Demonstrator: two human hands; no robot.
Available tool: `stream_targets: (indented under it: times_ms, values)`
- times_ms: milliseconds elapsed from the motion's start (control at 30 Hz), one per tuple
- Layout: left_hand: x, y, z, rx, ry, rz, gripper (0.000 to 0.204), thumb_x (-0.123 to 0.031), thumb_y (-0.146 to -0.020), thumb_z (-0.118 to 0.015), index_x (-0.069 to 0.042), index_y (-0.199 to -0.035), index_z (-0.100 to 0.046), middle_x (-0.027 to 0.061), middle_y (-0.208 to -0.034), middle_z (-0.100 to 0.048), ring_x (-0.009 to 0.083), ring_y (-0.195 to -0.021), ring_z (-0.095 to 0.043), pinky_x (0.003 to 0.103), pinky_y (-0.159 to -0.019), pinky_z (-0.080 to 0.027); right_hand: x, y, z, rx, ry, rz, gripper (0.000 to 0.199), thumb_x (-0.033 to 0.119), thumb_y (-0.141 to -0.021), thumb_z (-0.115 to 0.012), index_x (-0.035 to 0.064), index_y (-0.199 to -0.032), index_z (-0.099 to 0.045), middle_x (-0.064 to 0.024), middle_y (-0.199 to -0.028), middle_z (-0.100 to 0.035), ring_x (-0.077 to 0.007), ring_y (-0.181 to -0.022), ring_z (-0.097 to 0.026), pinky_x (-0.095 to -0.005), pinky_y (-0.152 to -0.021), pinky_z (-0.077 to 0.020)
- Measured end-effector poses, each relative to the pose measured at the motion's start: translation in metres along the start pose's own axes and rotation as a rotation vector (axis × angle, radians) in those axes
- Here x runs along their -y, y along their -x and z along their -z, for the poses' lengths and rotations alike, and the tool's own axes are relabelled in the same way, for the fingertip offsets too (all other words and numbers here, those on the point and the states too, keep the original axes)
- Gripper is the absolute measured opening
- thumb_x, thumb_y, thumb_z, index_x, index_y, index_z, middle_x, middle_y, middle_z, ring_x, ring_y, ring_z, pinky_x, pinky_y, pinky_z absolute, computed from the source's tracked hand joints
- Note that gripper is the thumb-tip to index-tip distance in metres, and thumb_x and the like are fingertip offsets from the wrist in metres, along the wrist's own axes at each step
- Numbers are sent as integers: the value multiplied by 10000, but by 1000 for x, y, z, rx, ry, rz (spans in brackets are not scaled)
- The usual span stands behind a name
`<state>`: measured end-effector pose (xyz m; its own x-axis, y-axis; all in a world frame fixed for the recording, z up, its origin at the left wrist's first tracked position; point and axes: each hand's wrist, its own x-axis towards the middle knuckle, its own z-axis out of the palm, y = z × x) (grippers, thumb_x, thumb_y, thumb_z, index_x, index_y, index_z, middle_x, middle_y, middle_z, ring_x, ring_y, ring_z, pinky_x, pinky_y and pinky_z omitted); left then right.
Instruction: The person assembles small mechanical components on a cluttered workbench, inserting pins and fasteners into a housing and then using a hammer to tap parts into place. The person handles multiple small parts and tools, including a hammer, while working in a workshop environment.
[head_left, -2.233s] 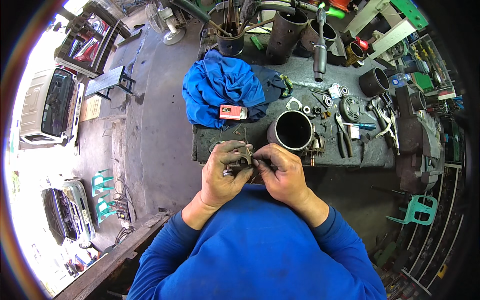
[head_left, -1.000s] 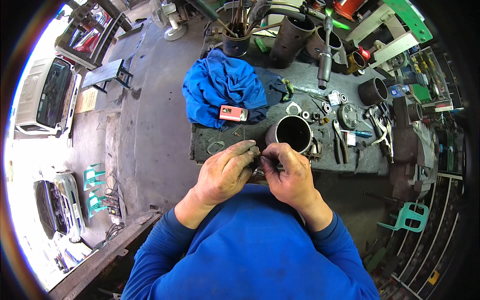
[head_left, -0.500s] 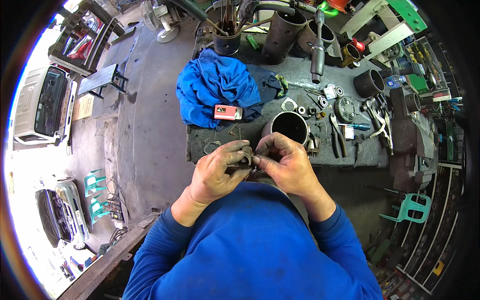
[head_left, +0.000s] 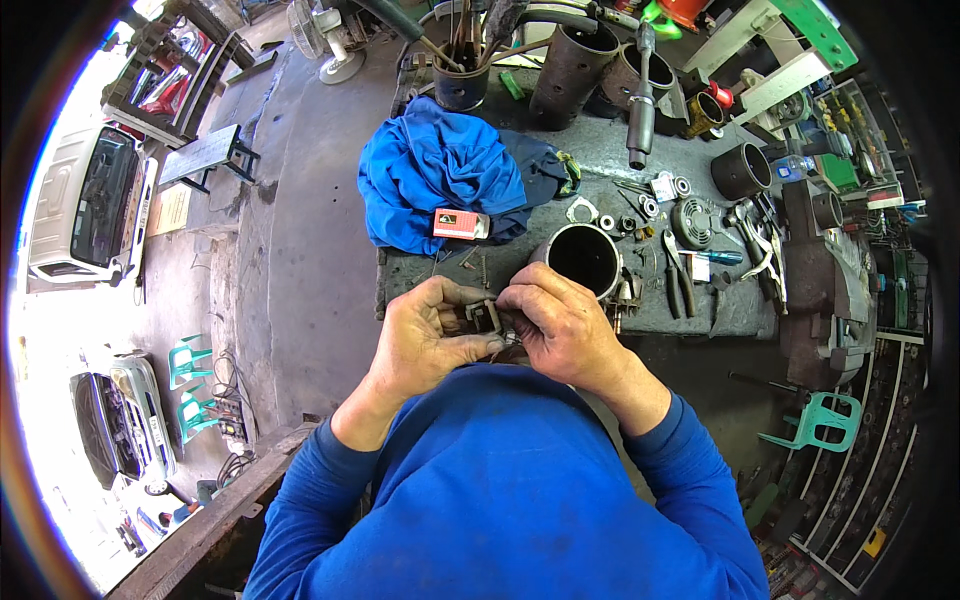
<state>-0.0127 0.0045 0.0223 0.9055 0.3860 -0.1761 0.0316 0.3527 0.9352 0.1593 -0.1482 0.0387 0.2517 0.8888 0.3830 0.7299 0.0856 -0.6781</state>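
Note:
My left hand [head_left: 425, 335] holds a small dark metal part [head_left: 483, 318] with a squarish frame and an opening facing up. Its thumb lies along the near side and the fingers curl round the far side. My right hand [head_left: 568, 325] is closed, with its fingertips bent in against the right edge of that part. Whether they pinch a separate small piece is hidden behind the knuckles. Both hands are just in front of my blue-clad body, at the bench's near edge. Right beyond the right hand stands an open metal cylinder [head_left: 547, 250].
On the bench [head_left: 655, 310] lie a blue cloth [head_left: 435, 165], a red-and-white box [head_left: 460, 224], pliers [head_left: 678, 275], a round vented cover [head_left: 692, 222] and several bearings and washers. Dark metal cylinders [head_left: 570, 80] and a pot of brushes [head_left: 460, 88] stand at the back. A vise [head_left: 825, 280] is at right.
The metal part has been turned, so its square opening now faces up. My right hand has rolled over, its knuckles now covering the fingertips. My head view has shifted slightly.

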Motion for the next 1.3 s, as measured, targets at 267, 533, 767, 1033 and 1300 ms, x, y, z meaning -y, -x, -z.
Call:
stream_targets:
  times_ms: [267,533,767,1033,1300]
  values:
    - [17,-9,8,-77,140,191,423,42,-928,-832,103,-1298,-636,146,-1156,-755,179,-1044,-746,321,-949,-627,-17,4,-27,21,-198,-264,158,-18,-899,-732,-8,-1045,-672,-168,-992,-670,-374,-914,-699,-423,-800,-562]
    - [62,-7,31,-148,-46,161,382,-5,-957,-800,37,-1320,-689,124,-1211,-754,155,-1072,-732,314,-915,-612,-41,22,-83,48,-510,-621,153,56,-998,-713,-44,-1113,-694,-160,-1031,-753,-208,-956,-717,-365,-858,-573]
    - [88,1,68,-329,-518,98,447,-123,-837,-882,4,-1242,-743,158,-1082,-760,258,-939,-760,371,-872,-613,-67,35,-102,133,-132,-756,327,29,-967,-711,-35,-1287,-685,-126,-956,-698,-243,-830,-682,-375,-789,-559]
    - [103,5,109,-383,-601,85,459,-90,-840,-872,-17,-1245,-668,167,-977,-776,243,-866,-757,383,-814,-618,-93,23,-130,96,168,-565,146,80,-967,-698,-19,-1070,-728,-234,-1066,-738,-452,-1008,-714,-502,-889,-569]
    - [98,1,130,-369,-570,74,439,-82,-834,-863,-16,-1224,-672,152,-917,-751,215,-784,-705,369,-754,-595,-100,-9,-144,145,418,-491,122,133,-944,-723,16,-976,-714,-196,-983,-698,-427,-889,-728,-525,-788,-590]
